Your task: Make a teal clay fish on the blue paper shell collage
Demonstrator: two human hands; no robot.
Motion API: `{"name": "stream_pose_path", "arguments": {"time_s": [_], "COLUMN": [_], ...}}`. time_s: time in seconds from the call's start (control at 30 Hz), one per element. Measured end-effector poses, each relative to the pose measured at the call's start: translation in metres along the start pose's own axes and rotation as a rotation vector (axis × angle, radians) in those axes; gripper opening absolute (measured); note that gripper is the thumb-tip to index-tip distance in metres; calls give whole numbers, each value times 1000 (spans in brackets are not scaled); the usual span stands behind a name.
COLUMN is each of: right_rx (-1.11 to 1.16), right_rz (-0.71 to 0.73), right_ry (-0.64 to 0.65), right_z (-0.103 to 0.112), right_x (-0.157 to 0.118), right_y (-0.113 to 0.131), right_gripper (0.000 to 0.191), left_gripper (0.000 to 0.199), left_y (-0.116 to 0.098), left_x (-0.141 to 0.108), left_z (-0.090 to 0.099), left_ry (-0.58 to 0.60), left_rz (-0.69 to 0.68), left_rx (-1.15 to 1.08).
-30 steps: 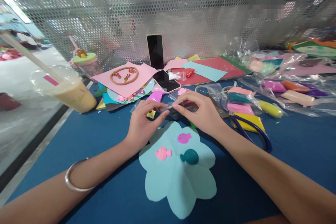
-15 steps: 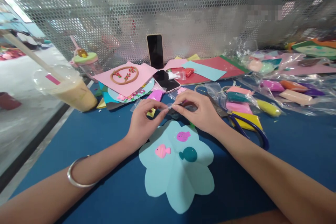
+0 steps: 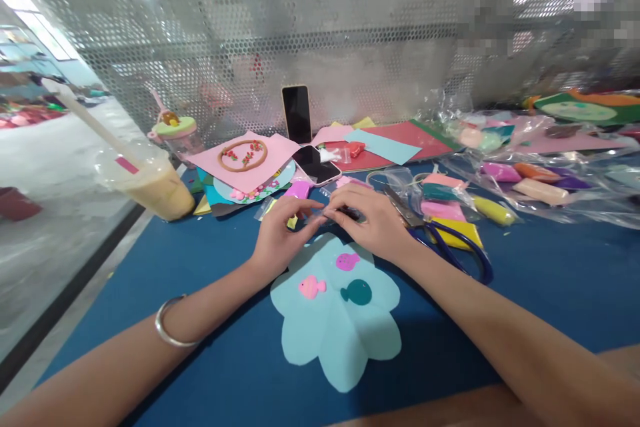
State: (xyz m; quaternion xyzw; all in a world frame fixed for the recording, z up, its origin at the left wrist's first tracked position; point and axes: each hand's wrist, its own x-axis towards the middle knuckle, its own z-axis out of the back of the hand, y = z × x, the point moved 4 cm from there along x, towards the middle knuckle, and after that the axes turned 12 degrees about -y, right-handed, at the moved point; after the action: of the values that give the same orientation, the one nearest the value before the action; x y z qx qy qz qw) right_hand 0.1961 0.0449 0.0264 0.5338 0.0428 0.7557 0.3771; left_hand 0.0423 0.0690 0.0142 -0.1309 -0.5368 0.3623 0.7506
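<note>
My left hand (image 3: 281, 233) and my right hand (image 3: 371, 221) meet fingertip to fingertip above the far edge of a light-blue flower-shaped paper (image 3: 343, 350). Both are closed in a pinch; whatever sits between the fingertips is too small to make out. Something dark shows beneath my right fingers. Three clay fish lie on the paper: a striped pink fish (image 3: 312, 287), a purple fish (image 3: 347, 261) and a teal fish (image 3: 358, 292). Scissors (image 3: 440, 240) with blue handles rest beside my right wrist.
An iced drink cup (image 3: 155, 187) leans at the left. A phone (image 3: 297, 113) stands against the mesh wall, and another phone (image 3: 316, 165) lies before it. Pink paper (image 3: 240, 177) carries a brown clay ring. Bagged clay (image 3: 543, 190) covers the right side.
The view has shifted slightly. My hands stay together in a pinch, with the fingertips closer together; the greyish bit seen between them earlier is now mostly hidden.
</note>
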Motion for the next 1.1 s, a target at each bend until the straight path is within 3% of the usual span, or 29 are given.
{"name": "stream_pose_path", "arguments": {"time_s": [0.13, 0.27, 0.37, 0.5, 0.6, 0.73, 0.87, 0.97, 1.0, 1.1], "right_rx": [-15, -231, -383, -413, -420, -424, -414, -429, -434, -439], "right_rz": [-13, -230, -265, -220, -238, -288, -326, -359, -372, -415], "right_ry": [-9, -186, -33, 226, 377, 477, 491, 427, 395, 276], "right_z": [12, 49, 60, 51, 42, 37, 35, 33, 32, 35], "right_x": [6, 7, 0, -10, -15, -21, -22, -19, -18, -18], "right_y": [-1, -24, -36, -36, -31, -26, -22, -21, -21, -19], "right_gripper": [14, 31, 26, 25, 32, 55, 52, 67, 74, 82], "left_gripper": [19, 15, 12, 18, 28, 42, 56, 48, 41, 30], "left_y": [-4, 5, 29, 67, 85, 92, 75, 37, 21, -34], "left_x": [3, 20, 37, 46, 36, 13, -4, -15, -20, -46], "left_z": [5, 26, 49, 76, 88, 96, 102, 101, 98, 76], "left_ry": [-17, -147, -276, -355, -307, -167, -133, -75, -19, 304], "left_rz": [-18, 56, 169, 311, 397, 454, 372, 223, 152, -288], "left_rx": [17, 45, 39, -7, -12, 17, 131, 175, 187, 280]}}
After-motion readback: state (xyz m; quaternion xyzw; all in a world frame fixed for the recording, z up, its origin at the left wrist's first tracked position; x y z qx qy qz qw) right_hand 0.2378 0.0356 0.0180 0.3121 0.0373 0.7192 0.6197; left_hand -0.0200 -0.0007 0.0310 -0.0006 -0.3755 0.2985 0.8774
